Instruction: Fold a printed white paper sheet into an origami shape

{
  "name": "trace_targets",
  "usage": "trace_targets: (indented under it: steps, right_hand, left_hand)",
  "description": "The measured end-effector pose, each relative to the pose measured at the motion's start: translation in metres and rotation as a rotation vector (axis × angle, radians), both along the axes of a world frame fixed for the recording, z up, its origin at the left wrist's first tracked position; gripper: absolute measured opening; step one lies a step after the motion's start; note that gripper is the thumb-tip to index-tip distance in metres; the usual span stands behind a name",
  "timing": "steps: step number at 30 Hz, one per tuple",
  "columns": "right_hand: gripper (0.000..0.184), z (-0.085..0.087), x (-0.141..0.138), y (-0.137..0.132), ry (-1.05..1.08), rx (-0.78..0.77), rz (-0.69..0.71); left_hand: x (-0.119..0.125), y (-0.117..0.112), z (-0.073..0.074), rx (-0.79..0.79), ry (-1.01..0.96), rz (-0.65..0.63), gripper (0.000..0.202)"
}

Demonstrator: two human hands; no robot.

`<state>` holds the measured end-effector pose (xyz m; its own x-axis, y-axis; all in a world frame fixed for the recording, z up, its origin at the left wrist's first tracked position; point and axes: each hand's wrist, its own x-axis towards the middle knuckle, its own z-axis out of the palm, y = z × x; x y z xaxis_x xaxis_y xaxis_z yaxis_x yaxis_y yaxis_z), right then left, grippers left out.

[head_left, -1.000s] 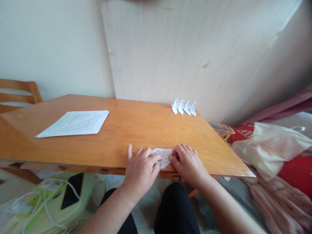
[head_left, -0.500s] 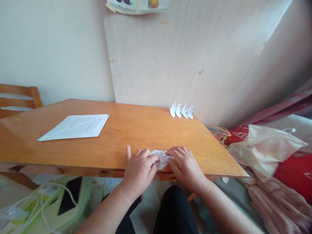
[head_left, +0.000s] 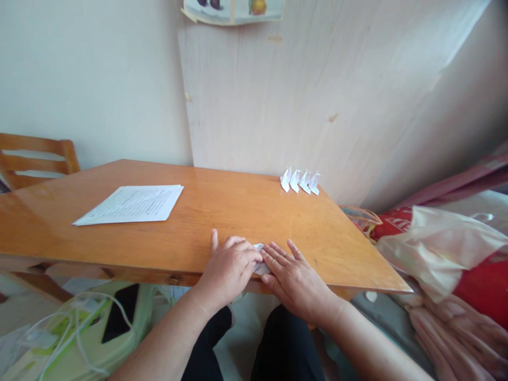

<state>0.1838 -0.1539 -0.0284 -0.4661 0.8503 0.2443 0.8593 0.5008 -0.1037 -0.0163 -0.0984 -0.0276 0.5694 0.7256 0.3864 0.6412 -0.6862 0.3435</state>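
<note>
white paper held under curled left hand; right hand flat over it, fingers outstretched.

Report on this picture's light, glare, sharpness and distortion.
Head view: diffuse light on the wall, a bright diagonal streak at upper right; head view: soft sheen on the table, strongest toward its left; head view: print on the stacked sheets too soft to read; head view: forearms look stretched toward the bottom, suggesting a wide lens.

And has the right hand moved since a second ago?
Yes. Against the table, the right hand has shifted left, covering more of the folded paper.
</note>
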Motion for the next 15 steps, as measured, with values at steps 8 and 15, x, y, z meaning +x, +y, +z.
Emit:
trace_targets:
  steps: [8, 15]
  right_hand:
    - [0.075, -0.0063, -0.0003, -0.0059, -0.049, 0.044, -0.001]
    - [0.084, -0.0067, -0.0005, -0.0073, -0.051, 0.014, -0.016]
  left_hand:
    - [0.0003, -0.0017, -0.0001, 0.003, 0.008, 0.071, 0.015]
    - [-0.0026, -0.0094, -0.0029, 0.051, 0.019, 0.188, 0.009]
